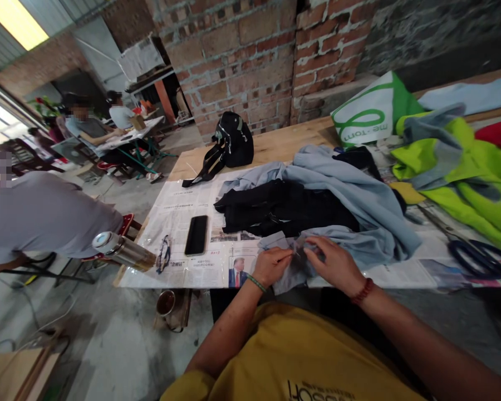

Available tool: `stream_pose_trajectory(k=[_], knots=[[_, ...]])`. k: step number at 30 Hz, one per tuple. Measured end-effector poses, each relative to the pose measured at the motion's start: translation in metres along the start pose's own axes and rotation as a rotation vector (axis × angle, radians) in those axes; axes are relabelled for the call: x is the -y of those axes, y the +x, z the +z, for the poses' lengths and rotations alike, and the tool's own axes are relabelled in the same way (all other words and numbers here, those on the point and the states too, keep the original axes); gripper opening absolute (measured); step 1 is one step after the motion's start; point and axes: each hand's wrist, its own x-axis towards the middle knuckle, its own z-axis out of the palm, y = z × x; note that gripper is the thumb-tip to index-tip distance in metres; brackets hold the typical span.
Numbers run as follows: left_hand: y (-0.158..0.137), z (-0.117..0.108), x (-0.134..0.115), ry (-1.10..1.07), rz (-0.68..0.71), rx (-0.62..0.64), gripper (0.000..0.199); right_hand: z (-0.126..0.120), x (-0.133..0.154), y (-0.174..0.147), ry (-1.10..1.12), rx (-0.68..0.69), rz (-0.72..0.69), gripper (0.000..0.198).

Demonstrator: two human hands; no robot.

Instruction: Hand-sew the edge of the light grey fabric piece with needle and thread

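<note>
My left hand (272, 266), with a green band at its wrist, pinches a piece of light grey cloth (290, 278) at the table's front edge. Close on its right is my right hand (336, 264), wearing a red bracelet. Its fingers are curled, thumb and forefinger close to the same cloth; what they grip is too small to make out. A tiny thin glint shows between the two hands. Just beyond them a black garment (288, 209) lies on a larger grey-blue garment (350, 178), spread in loose folds.
Newspaper (167, 206) covers the table. On the left are a phone (196, 235), glasses (163, 253) and a steel flask (123, 250); behind, a black bag (237, 139). Rightward lie large scissors (478, 259), a yellow-green garment (476, 161) and a green-white bag (371, 114). People sit at left.
</note>
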Motion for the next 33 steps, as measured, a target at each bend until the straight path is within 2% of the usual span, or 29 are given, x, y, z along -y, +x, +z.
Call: stream_pose_trajectory(k=[2, 3, 6, 10, 13, 20, 23, 28, 31, 33], knots=[[0.0, 0.0, -0.001, -0.009, -0.005, 0.002, 0.022, -0.009, 0.0, 0.008, -0.045, -0.06, -0.047, 0.023], [0.0, -0.001, -0.001, -0.01, -0.003, 0.003, 0.022, -0.011, 0.001, 0.012, -0.06, -0.048, -0.065, 0.023], [0.0, -0.002, -0.002, 0.014, 0.011, 0.023, 0.022, -0.006, 0.007, 0.023, -0.11, 0.067, -0.072, 0.026], [0.001, -0.004, -0.003, 0.14, 0.01, 0.067, 0.022, 0.012, 0.013, 0.03, -0.185, 0.241, -0.077, 0.029], [0.001, -0.004, -0.002, 0.174, 0.018, 0.082, 0.022, 0.018, 0.01, 0.028, -0.144, 0.324, -0.06, 0.033], [0.001, -0.001, -0.001, 0.019, 0.053, 0.019, 0.023, 0.011, -0.009, 0.013, 0.119, 0.246, -0.068, 0.02], [0.0, 0.0, -0.001, -0.009, 0.037, 0.007, 0.022, 0.011, -0.011, 0.008, 0.136, 0.202, -0.069, 0.02], [0.001, -0.002, -0.004, 0.001, -0.021, -0.002, 0.02, 0.009, -0.005, 0.012, 0.193, 0.142, 0.014, 0.024], [0.002, -0.005, -0.008, 0.018, -0.08, -0.005, 0.02, 0.006, 0.005, 0.018, 0.155, 0.099, 0.033, 0.025], [0.002, -0.006, -0.009, 0.026, -0.104, 0.003, 0.013, 0.005, 0.012, 0.021, 0.117, 0.073, 0.016, 0.025]])
